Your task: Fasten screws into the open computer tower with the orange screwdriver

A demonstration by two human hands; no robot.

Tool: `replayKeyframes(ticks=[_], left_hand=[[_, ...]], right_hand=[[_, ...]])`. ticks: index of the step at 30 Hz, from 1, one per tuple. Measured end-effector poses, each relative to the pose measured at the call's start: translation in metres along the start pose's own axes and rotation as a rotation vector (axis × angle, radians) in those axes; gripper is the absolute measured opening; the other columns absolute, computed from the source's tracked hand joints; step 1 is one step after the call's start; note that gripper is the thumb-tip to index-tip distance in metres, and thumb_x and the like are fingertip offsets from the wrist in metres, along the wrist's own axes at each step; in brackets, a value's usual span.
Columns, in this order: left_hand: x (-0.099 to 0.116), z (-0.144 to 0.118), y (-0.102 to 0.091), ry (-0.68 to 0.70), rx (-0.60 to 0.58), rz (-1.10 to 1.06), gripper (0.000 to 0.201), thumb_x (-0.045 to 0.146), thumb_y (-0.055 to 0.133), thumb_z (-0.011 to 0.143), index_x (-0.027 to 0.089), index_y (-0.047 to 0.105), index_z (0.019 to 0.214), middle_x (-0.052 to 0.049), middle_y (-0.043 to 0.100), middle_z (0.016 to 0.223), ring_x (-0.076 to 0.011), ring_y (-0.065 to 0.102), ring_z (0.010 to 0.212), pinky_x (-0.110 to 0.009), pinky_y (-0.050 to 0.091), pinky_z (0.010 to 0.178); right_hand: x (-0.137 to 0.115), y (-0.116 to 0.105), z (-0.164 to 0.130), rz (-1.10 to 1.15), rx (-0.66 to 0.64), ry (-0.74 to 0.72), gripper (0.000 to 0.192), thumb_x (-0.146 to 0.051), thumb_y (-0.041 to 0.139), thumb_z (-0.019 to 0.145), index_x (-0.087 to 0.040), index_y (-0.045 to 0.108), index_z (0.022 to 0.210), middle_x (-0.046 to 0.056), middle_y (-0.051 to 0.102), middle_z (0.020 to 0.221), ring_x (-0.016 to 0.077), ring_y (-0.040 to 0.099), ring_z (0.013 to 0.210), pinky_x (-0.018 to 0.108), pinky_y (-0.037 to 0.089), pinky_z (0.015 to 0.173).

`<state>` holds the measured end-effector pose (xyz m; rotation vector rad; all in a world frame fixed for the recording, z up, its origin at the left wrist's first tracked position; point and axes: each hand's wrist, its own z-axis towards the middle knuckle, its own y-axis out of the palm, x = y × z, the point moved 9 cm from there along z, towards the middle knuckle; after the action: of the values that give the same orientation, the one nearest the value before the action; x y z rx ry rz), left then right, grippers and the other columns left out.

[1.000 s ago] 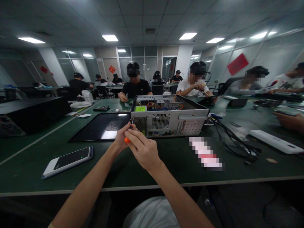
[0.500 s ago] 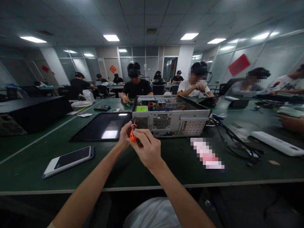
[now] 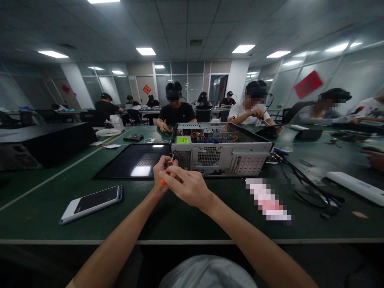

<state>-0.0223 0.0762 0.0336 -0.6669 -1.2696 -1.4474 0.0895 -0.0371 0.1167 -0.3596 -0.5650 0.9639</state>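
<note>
Both hands closed on orange screwdriver (image 3: 167,173): left hand (image 3: 161,171) wrapping handle, right hand (image 3: 186,186) pinching it from right. Tip up against rear corner of computer case (image 3: 220,154) just ahead on tabletop (image 3: 186,216). Phone (image 3: 91,203) well left.

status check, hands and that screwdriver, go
Both hands, left hand and right hand, closed on orange screwdriver. Tip at rear corner of open computer case. Nothing between.

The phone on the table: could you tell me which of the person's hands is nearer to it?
Left. The left hand is right of the phone and farther back, apart from it; the right hand is farther right still.
</note>
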Motion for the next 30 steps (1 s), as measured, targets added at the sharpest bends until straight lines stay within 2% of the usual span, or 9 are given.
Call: replayKeyframes(ticks=[3,8,12,14,18,20,25,30], left_hand=[[0.033,-0.002,-0.010,0.352,0.166,0.259,0.019,0.023,0.080,0.072,0.021,0.063,0.078,0.006,0.054,0.065,-0.0075,0.046,0.058,-0.019,0.033,0.053],[0.046,0.003,-0.006,0.566,0.254,0.559,0.021,0.032,0.075,0.076,0.021,0.063,0.090,0.004,0.055,0.071,-0.0095,0.050,0.058,-0.021,0.038,0.054],[0.052,0.009,0.005,0.695,0.286,0.703,0.022,0.036,0.069,0.081,0.020,0.061,0.094,0.004,0.053,0.070,-0.0089,0.050,0.056,-0.021,0.039,0.053],[0.052,0.013,0.010,0.705,0.301,0.709,0.022,0.036,0.068,0.081,0.020,0.061,0.094,0.004,0.052,0.068,-0.0086,0.050,0.055,-0.021,0.040,0.053],[0.047,0.018,0.008,0.674,0.440,0.658,0.021,0.035,0.067,0.080,0.020,0.060,0.093,0.004,0.054,0.069,-0.0075,0.050,0.053,-0.019,0.040,0.051],[0.045,0.018,0.007,0.662,0.473,0.648,0.023,0.034,0.068,0.079,0.020,0.059,0.094,0.005,0.054,0.069,-0.0070,0.050,0.051,-0.019,0.040,0.051],[0.045,0.012,0.007,0.655,0.448,0.675,0.028,0.038,0.068,0.081,0.021,0.054,0.098,0.004,0.060,0.077,-0.0060,0.052,0.050,-0.019,0.039,0.050],[0.047,0.006,0.004,0.679,0.461,0.712,0.031,0.041,0.069,0.081,0.022,0.052,0.100,0.002,0.064,0.084,-0.0064,0.053,0.051,-0.020,0.036,0.048]], right_hand=[[0.001,0.005,0.000,0.036,-0.030,-0.043,0.031,-0.019,0.045,0.101,-0.023,0.063,0.125,0.007,0.068,0.116,0.0117,0.068,0.086,0.021,0.053,0.071],[-0.002,0.000,0.001,0.005,0.082,-0.172,0.029,-0.017,0.047,0.100,-0.018,0.062,0.125,0.009,0.067,0.116,0.0118,0.067,0.086,0.021,0.053,0.068],[0.001,-0.001,-0.003,0.000,0.122,-0.200,0.029,-0.018,0.048,0.100,-0.019,0.062,0.125,0.006,0.068,0.116,0.0118,0.069,0.084,0.022,0.054,0.069],[0.003,0.000,-0.007,0.007,0.119,-0.204,0.030,-0.017,0.049,0.099,-0.019,0.061,0.126,0.006,0.069,0.117,0.0122,0.069,0.084,0.022,0.055,0.069],[0.002,0.002,-0.010,0.019,0.102,-0.191,0.030,-0.017,0.048,0.100,-0.017,0.060,0.127,0.006,0.069,0.121,0.0126,0.070,0.088,0.022,0.055,0.069],[0.002,0.001,-0.008,0.026,0.106,-0.172,0.029,-0.016,0.047,0.100,-0.016,0.061,0.126,0.006,0.069,0.122,0.0128,0.070,0.089,0.022,0.056,0.071],[0.004,-0.005,-0.004,0.042,0.106,-0.133,0.029,-0.015,0.045,0.100,-0.015,0.061,0.124,0.006,0.069,0.123,0.0123,0.071,0.090,0.021,0.056,0.071],[0.004,0.002,-0.007,0.033,0.036,-0.143,0.034,-0.014,0.040,0.101,-0.018,0.059,0.129,0.005,0.066,0.128,0.0112,0.070,0.091,0.020,0.055,0.071]])
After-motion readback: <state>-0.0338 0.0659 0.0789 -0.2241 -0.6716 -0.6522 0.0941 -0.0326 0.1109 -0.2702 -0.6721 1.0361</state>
